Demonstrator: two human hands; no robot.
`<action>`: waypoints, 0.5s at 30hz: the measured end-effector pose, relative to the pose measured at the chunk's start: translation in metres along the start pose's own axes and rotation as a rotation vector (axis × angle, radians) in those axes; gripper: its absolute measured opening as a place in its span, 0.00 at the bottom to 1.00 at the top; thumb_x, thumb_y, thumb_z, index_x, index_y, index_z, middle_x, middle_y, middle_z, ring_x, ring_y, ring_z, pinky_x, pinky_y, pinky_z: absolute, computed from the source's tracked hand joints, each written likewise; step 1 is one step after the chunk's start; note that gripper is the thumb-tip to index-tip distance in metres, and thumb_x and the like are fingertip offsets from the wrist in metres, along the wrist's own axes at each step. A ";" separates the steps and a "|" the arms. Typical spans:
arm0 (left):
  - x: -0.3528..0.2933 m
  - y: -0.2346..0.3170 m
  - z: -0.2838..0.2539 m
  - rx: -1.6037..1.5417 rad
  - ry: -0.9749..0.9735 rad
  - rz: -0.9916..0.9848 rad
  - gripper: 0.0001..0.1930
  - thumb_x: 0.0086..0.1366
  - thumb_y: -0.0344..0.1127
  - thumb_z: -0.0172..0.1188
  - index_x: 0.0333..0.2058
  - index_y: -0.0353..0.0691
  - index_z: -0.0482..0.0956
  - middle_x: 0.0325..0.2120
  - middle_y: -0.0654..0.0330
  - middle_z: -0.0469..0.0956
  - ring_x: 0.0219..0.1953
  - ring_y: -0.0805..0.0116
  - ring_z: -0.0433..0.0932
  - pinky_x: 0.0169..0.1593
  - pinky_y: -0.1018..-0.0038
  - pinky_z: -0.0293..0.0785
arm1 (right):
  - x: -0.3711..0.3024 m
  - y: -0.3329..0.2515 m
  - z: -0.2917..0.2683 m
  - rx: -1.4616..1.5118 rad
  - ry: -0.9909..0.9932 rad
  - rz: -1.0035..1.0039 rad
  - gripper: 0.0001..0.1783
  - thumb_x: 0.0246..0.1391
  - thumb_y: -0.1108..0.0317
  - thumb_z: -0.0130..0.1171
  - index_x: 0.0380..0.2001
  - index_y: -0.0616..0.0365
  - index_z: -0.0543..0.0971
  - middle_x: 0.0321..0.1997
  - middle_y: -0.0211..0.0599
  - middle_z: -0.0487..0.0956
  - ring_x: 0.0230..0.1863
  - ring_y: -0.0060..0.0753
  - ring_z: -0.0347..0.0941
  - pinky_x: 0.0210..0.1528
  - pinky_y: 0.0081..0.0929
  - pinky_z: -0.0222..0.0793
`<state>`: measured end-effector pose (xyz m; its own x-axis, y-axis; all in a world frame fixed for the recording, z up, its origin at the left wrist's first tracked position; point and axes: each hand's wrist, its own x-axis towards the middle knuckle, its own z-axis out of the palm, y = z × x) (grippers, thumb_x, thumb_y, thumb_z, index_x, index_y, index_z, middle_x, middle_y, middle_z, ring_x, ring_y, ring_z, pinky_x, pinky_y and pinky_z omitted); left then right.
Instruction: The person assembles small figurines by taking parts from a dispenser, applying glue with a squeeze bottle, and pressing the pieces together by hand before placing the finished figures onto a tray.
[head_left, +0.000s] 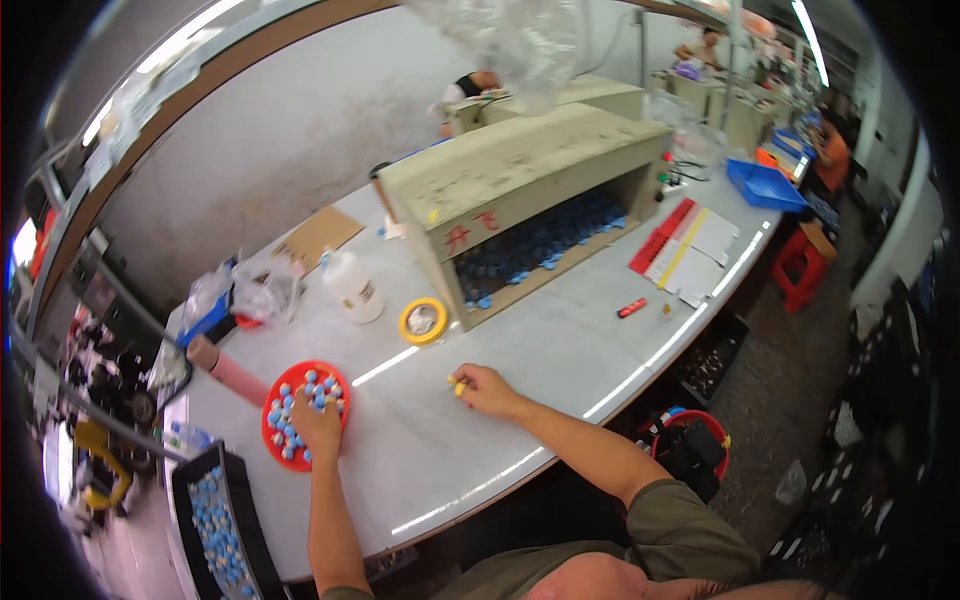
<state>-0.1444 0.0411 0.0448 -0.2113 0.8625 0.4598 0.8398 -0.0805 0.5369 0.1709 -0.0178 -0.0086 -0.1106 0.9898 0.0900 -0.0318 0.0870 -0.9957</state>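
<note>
My left hand (318, 428) reaches down into a round red bowl (265, 428) on the left of the table. Small blue-and-white rounded pieces (283, 432) fill the bowl and hide the fingertips, so their grip cannot be made out. Farther right, over the grey tabletop (430, 450), my right hand (488, 391) is closed, its thumb and fingers pinched together. Yellow shows at its fingertips; whether this is finger covers or a small piece is unclear. A yellow tape roll (409, 320) lies just beyond my hands.
A long beige box (530, 165) stands ahead, blue pieces (545, 250) heaped in its opening. A white bottle (352, 287), pink tube (232, 372) and plastic bags (268, 285) sit left. A black tray (262, 545) of pieces is at the near left. Papers (700, 250) and a red pen-like object (632, 307) lie right.
</note>
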 end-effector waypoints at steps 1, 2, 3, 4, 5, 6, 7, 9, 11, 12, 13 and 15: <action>-0.010 0.019 -0.006 -0.010 0.000 -0.001 0.28 0.54 0.33 0.60 0.53 0.28 0.67 0.47 0.40 0.71 0.51 0.44 0.68 0.56 0.60 0.62 | -0.001 -0.001 -0.001 0.005 0.009 -0.006 0.09 0.56 0.74 0.53 0.40 0.62 0.73 0.28 0.29 0.73 0.23 0.17 0.67 0.25 0.18 0.65; -0.015 0.026 -0.013 -0.008 0.022 0.020 0.27 0.54 0.33 0.59 0.53 0.28 0.67 0.48 0.41 0.70 0.52 0.45 0.67 0.57 0.60 0.61 | 0.000 -0.003 0.002 -0.007 0.016 -0.015 0.09 0.55 0.73 0.53 0.39 0.63 0.73 0.28 0.29 0.73 0.23 0.17 0.67 0.25 0.19 0.66; -0.020 0.022 -0.013 -0.049 0.044 0.062 0.26 0.55 0.32 0.59 0.53 0.28 0.67 0.50 0.42 0.69 0.53 0.46 0.67 0.58 0.61 0.60 | 0.002 -0.004 0.006 -0.020 0.013 -0.023 0.08 0.55 0.72 0.54 0.38 0.63 0.73 0.27 0.29 0.73 0.23 0.17 0.68 0.25 0.20 0.67; -0.027 0.023 -0.007 -0.074 0.031 0.092 0.26 0.55 0.32 0.59 0.53 0.28 0.67 0.50 0.42 0.69 0.53 0.46 0.67 0.58 0.61 0.60 | 0.001 -0.007 0.008 -0.030 0.025 -0.031 0.08 0.55 0.72 0.54 0.38 0.63 0.73 0.27 0.30 0.73 0.23 0.18 0.68 0.25 0.20 0.67; -0.036 0.027 0.001 -0.111 0.054 0.131 0.26 0.56 0.31 0.58 0.53 0.28 0.67 0.50 0.42 0.69 0.53 0.47 0.67 0.58 0.61 0.60 | -0.002 -0.010 0.007 -0.042 0.032 -0.036 0.08 0.55 0.72 0.53 0.38 0.64 0.73 0.28 0.30 0.74 0.24 0.19 0.68 0.26 0.21 0.67; -0.042 0.036 0.006 -0.145 0.080 0.165 0.25 0.57 0.30 0.58 0.53 0.28 0.67 0.50 0.43 0.69 0.53 0.49 0.67 0.58 0.61 0.60 | -0.004 -0.010 0.005 -0.051 0.061 -0.043 0.08 0.55 0.72 0.53 0.38 0.64 0.73 0.28 0.30 0.74 0.24 0.19 0.68 0.26 0.21 0.67; -0.049 0.053 0.009 -0.162 0.073 0.180 0.25 0.57 0.30 0.58 0.53 0.28 0.67 0.50 0.43 0.69 0.53 0.49 0.67 0.58 0.61 0.60 | -0.005 -0.010 0.004 -0.072 0.062 -0.038 0.08 0.54 0.73 0.53 0.38 0.64 0.73 0.28 0.31 0.74 0.24 0.19 0.68 0.26 0.21 0.67; -0.070 0.085 0.010 -0.288 -0.023 0.209 0.24 0.58 0.29 0.58 0.52 0.27 0.66 0.47 0.45 0.72 0.52 0.52 0.68 0.58 0.62 0.61 | -0.006 -0.010 0.003 -0.115 0.057 -0.029 0.09 0.53 0.74 0.53 0.38 0.64 0.73 0.28 0.33 0.75 0.25 0.20 0.69 0.27 0.21 0.68; -0.080 0.104 0.016 -0.342 -0.106 0.205 0.22 0.59 0.29 0.58 0.51 0.27 0.67 0.43 0.48 0.73 0.48 0.56 0.71 0.53 0.64 0.65 | -0.005 -0.009 0.004 -0.116 0.074 -0.039 0.09 0.53 0.74 0.52 0.38 0.64 0.73 0.28 0.33 0.76 0.24 0.20 0.69 0.27 0.22 0.68; -0.083 0.109 0.022 -0.390 -0.193 0.196 0.21 0.60 0.29 0.58 0.50 0.27 0.67 0.40 0.50 0.75 0.43 0.60 0.75 0.48 0.67 0.70 | -0.004 -0.008 0.005 -0.113 0.087 -0.043 0.08 0.53 0.74 0.52 0.38 0.64 0.73 0.28 0.33 0.76 0.24 0.20 0.69 0.26 0.22 0.68; -0.084 0.109 0.032 -0.393 -0.189 0.200 0.21 0.60 0.29 0.58 0.50 0.27 0.67 0.40 0.50 0.75 0.43 0.60 0.75 0.48 0.67 0.70 | -0.003 -0.009 0.007 -0.115 0.089 -0.049 0.08 0.53 0.74 0.52 0.38 0.64 0.73 0.28 0.33 0.76 0.24 0.20 0.69 0.26 0.22 0.68; -0.086 0.110 0.054 -0.848 -0.414 0.019 0.16 0.64 0.31 0.53 0.49 0.30 0.69 0.32 0.56 0.76 0.29 0.70 0.76 0.33 0.76 0.72 | -0.003 -0.010 0.005 -0.081 0.073 -0.012 0.09 0.53 0.76 0.51 0.39 0.64 0.73 0.28 0.33 0.75 0.23 0.19 0.69 0.25 0.21 0.66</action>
<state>-0.0065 -0.0147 0.0259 0.1297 0.9530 0.2738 0.1627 -0.2928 0.9422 0.1665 -0.0221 0.0011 -0.0384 0.9940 0.1026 0.0485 0.1044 -0.9934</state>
